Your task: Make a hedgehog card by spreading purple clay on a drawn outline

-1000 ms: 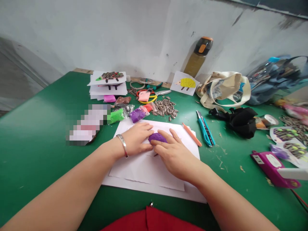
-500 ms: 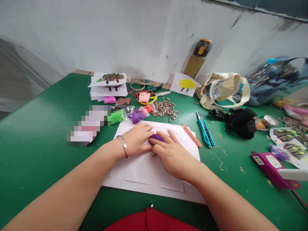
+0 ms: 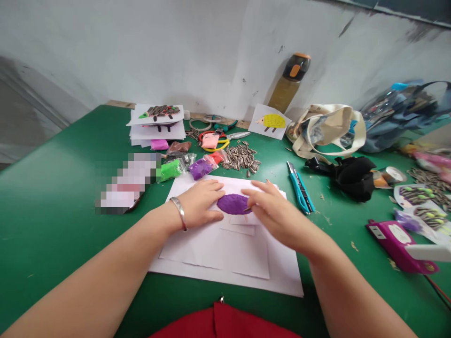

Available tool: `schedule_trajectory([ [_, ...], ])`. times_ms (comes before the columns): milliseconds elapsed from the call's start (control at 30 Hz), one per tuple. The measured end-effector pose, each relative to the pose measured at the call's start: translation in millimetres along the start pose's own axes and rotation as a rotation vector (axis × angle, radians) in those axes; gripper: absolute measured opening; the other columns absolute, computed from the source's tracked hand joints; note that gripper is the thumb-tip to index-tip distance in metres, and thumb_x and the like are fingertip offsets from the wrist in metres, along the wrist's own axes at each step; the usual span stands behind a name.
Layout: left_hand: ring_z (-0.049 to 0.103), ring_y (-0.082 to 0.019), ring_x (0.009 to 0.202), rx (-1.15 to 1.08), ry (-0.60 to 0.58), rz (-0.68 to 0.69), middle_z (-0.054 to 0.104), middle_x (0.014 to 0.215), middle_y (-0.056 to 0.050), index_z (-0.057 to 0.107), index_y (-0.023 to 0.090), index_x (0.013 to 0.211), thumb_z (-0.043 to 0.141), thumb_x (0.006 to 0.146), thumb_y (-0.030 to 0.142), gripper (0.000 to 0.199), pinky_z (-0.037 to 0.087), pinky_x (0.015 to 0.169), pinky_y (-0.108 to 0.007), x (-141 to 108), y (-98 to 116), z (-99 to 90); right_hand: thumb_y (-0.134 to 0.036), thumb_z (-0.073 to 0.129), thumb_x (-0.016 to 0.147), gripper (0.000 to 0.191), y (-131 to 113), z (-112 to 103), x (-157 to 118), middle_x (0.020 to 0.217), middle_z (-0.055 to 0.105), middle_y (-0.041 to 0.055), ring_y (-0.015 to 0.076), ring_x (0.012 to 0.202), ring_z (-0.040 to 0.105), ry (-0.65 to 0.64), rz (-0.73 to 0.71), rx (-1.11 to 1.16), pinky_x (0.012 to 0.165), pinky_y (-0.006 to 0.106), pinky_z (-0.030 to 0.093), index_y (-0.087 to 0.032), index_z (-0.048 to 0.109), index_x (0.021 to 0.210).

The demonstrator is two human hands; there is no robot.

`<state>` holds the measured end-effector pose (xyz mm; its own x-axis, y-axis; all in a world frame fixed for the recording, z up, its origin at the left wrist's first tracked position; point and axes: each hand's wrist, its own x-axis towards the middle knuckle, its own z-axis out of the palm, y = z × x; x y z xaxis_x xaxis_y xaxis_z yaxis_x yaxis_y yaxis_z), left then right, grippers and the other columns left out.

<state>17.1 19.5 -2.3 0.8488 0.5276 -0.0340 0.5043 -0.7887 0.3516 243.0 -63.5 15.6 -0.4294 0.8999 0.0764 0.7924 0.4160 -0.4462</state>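
A flat oval of purple clay [image 3: 232, 204] lies on a small sheet of white paper, with faint lines below it. My left hand [image 3: 201, 202], with a silver bangle at the wrist, rests flat on the paper, its fingers stretched out beside the oval's left end. At the oval's right end is my right hand [image 3: 269, 206], fingers curled with the index finger partly raised. A small dark tip shows below its fingers; what it belongs to I cannot make out. Larger white sheets [image 3: 211, 256] lie beneath. The orange marker is mostly hidden behind my right hand.
Clay packets [image 3: 202, 167], sunflower seeds [image 3: 243, 158] and scissors [image 3: 214, 141] lie beyond the paper. To the right are a blue utility knife [image 3: 300, 188], a black object [image 3: 355, 176] and a magenta device [image 3: 400, 246]. A bottle [image 3: 291, 82] leans against the wall.
My right hand has lifted off the purple clay and moved to the right, uncovering most of the oval and the lines under it. My left hand has stayed in place.
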Motion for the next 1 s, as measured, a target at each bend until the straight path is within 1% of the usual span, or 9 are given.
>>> schedule_trajectory([
  [67, 0.05, -0.029, 0.109, -0.002, 0.008, 0.005, 0.059, 0.112, -0.012, 0.064, 0.013, 0.107, 0.067, 0.078, 0.037, 0.038, 0.039, 0.096, -0.04, 0, -2, 1.3, -0.02, 0.036, 0.097, 0.018, 6, -11, -4, 0.133, 0.057, 0.0044, 0.0249, 0.138, 0.033, 0.067, 0.077, 0.029, 0.11, 0.055, 0.031, -0.023, 0.053, 0.095],
  [133, 0.05, -0.029, 0.109, -0.006, 0.004, 0.005, 0.059, 0.112, -0.012, 0.064, 0.013, 0.106, 0.066, 0.079, 0.038, 0.037, 0.039, 0.096, -0.04, 0, -3, 2.1, -0.019, 0.036, 0.097, 0.018, 7, -13, -5, 0.132, 0.058, 0.0053, 0.0254, 0.136, 0.035, 0.072, 0.063, 0.015, 0.109, 0.055, 0.032, -0.023, 0.053, 0.094],
  [233, 0.051, -0.029, 0.107, -0.008, 0.002, 0.004, 0.059, 0.11, -0.011, 0.064, 0.013, 0.106, 0.065, 0.079, 0.038, 0.036, 0.039, 0.095, -0.04, 0, -2, 1.4, -0.013, 0.036, 0.095, 0.021, -1, -2, -2, 0.126, 0.061, 0.005, 0.0272, 0.135, 0.038, 0.0, -0.045, -0.081, 0.111, 0.057, 0.028, -0.022, 0.055, 0.091],
  [300, 0.052, -0.029, 0.105, 0.003, -0.01, 0.002, 0.06, 0.108, -0.011, 0.064, 0.014, 0.105, 0.064, 0.08, 0.039, 0.035, 0.04, 0.094, -0.04, 0, -1, 0.1, -0.009, 0.037, 0.092, 0.023, -6, 9, 2, 0.124, 0.063, 0.004, 0.0285, 0.137, 0.035, -0.065, -0.103, -0.146, 0.112, 0.056, 0.026, -0.021, 0.056, 0.089],
  [367, 0.052, -0.028, 0.104, 0.02, -0.03, -0.002, 0.06, 0.105, -0.011, 0.065, 0.014, 0.103, 0.063, 0.081, 0.039, 0.033, 0.04, 0.093, -0.04, 1, 1, -1.3, -0.005, 0.038, 0.09, 0.023, -8, 17, 5, 0.125, 0.063, 0.0037, 0.0296, 0.137, 0.033, -0.098, -0.121, -0.19, 0.113, 0.056, 0.023, -0.02, 0.056, 0.088],
  [467, 0.052, -0.028, 0.103, 0.021, -0.046, -0.016, 0.06, 0.107, -0.011, 0.064, 0.014, 0.104, 0.065, 0.08, 0.038, 0.035, 0.04, 0.093, -0.039, 1, 2, -2.5, -0.004, 0.039, 0.089, 0.024, -7, 19, 6, 0.126, 0.063, 0.0034, 0.0294, 0.136, 0.035, -0.116, -0.114, -0.213, 0.114, 0.056, 0.02, -0.019, 0.057, 0.088],
  [667, 0.052, -0.027, 0.104, 0.008, -0.016, -0.016, 0.06, 0.108, -0.01, 0.064, 0.015, 0.105, 0.067, 0.079, 0.037, 0.035, 0.04, 0.094, -0.039, -1, 2, -2.2, -0.008, 0.035, 0.093, 0.025, -7, 19, 7, 0.13, 0.06, 0.0023, 0.0313, 0.138, 0.03, -0.063, -0.081, -0.198, 0.112, 0.058, 0.021, -0.02, 0.057, 0.092],
  [800, 0.052, -0.028, 0.107, 0.005, -0.015, -0.022, 0.06, 0.108, -0.011, 0.065, 0.013, 0.105, 0.068, 0.078, 0.036, 0.036, 0.04, 0.096, -0.039, -1, 2, -2.2, -0.007, 0.037, 0.091, 0.025, -4, 26, 12, 0.122, 0.064, 0.0039, 0.0299, 0.135, 0.036, -0.096, -0.098, -0.178, 0.112, 0.059, 0.02, -0.02, 0.058, 0.095],
  [1000, 0.052, -0.029, 0.108, 0.0, -0.011, -0.025, 0.061, 0.111, -0.012, 0.064, 0.012, 0.107, 0.068, 0.078, 0.036, 0.038, 0.04, 0.096, -0.041, -1, 3, -2.9, -0.008, 0.035, 0.092, 0.024, -2, 27, 17, 0.12, 0.063, 0.0065, 0.0288, 0.134, 0.036, -0.014, -0.077, -0.164, 0.111, 0.057, 0.024, -0.02, 0.056, 0.091],
])
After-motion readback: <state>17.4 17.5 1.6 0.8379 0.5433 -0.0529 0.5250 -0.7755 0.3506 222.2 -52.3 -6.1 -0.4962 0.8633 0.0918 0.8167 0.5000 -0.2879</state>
